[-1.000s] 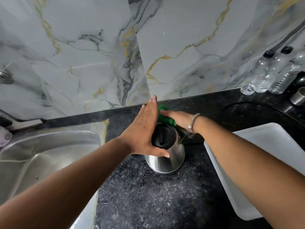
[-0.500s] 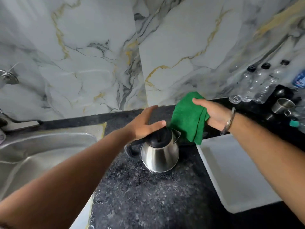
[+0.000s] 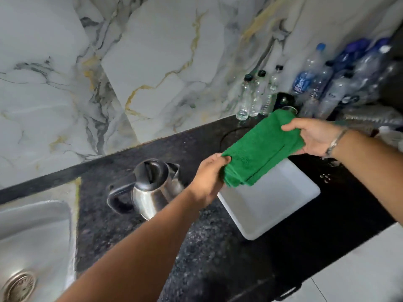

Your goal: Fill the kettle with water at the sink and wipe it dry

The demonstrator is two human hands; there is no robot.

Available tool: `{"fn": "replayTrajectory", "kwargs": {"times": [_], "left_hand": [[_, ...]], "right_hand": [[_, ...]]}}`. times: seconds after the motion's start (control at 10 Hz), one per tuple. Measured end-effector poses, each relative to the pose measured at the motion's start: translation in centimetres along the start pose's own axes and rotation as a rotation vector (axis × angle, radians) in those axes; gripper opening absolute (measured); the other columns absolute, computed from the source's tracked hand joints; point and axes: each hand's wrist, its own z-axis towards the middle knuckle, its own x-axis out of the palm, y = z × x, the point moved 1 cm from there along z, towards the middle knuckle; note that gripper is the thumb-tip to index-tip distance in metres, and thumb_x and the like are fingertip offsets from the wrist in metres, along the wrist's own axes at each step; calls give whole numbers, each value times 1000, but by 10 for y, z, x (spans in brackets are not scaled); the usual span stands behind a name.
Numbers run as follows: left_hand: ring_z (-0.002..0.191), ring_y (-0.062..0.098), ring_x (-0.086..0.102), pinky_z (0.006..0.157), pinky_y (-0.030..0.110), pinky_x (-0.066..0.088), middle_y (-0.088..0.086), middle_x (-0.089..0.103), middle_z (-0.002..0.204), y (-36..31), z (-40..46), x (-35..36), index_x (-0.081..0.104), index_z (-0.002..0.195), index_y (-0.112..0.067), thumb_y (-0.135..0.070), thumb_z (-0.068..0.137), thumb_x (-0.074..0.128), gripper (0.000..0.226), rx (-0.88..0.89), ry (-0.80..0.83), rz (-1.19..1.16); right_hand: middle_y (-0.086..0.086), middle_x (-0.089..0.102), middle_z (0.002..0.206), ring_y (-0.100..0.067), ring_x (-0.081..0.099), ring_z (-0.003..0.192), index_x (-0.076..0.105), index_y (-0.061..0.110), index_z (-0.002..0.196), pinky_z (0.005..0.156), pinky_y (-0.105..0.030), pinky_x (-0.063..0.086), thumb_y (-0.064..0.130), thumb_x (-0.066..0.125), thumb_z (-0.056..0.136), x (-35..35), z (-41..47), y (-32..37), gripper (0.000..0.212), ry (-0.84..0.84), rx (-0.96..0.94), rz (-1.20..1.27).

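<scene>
A steel kettle (image 3: pixel 152 192) with a black lid and black handle stands upright on the dark granite counter (image 3: pixel 207 247), its handle pointing left toward the sink (image 3: pixel 32 236). To its right, a green cloth (image 3: pixel 261 153) hangs folded in the air above a white tray (image 3: pixel 272 205). My left hand (image 3: pixel 209 177) pinches the cloth's lower left corner. My right hand (image 3: pixel 316 136) grips its upper right end. Neither hand touches the kettle.
Several clear plastic bottles (image 3: pixel 257 94) stand against the marble wall at the back right, with a steel cup (image 3: pixel 289 110) partly hidden behind the cloth. The sink drain (image 3: pixel 18 286) shows at the lower left. White floor tiles lie past the counter's right edge.
My left hand left the kettle's lid and took hold of the cloth. My right hand carried the cloth rightward, away from the kettle and over the tray. The view swung right.
</scene>
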Motion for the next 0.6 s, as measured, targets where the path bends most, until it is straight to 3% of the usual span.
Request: {"fn": "replayTrajectory", "kwargs": {"times": [0.1,0.2,0.3,0.4,0.5,0.6], "left_hand": [[69,21,68,60,33,60,9,70,82,20,21,2,59,88,-14,-6,100,57,15,-61,-165,73],[74,24,72,63,37,63,11,73,89,38,38,0,63,93,-13,-6,98,63,9,-125,-253,206],[96,39,75,85,51,64,22,74,105,59,59,-1,71,93,-12,-9,94,70,3,-220,-368,445],[103,39,73,92,48,61,23,73,110,71,72,1,71,116,0,-15,95,70,25,-258,-365,572],[100,34,68,90,40,59,20,70,117,72,68,7,64,123,-3,-18,98,65,30,-251,-348,727],[113,30,61,96,38,55,15,57,143,65,51,15,41,150,-11,-20,99,60,55,-138,-281,880]], "right_hand": [[-13,77,108,-24,75,92,70,9,112,69,-39,63,6,63,93,-29,12,-41,20,-46,66,-184],[-14,74,113,-27,72,98,65,6,120,73,-37,61,5,65,93,-33,26,-67,27,-92,96,-253],[-20,72,99,-23,73,73,64,-2,112,54,-36,64,-3,64,93,-27,47,-102,19,-178,152,-310],[-22,74,97,-33,73,82,68,-1,105,77,-53,61,0,71,88,-23,65,-124,17,-215,142,-424],[-22,71,102,-38,70,91,65,-4,114,87,-49,57,12,75,87,-23,73,-126,33,-262,150,-582],[-20,65,128,-36,60,116,57,3,131,100,-43,49,27,71,88,-26,59,-96,51,-433,24,-937]]}}
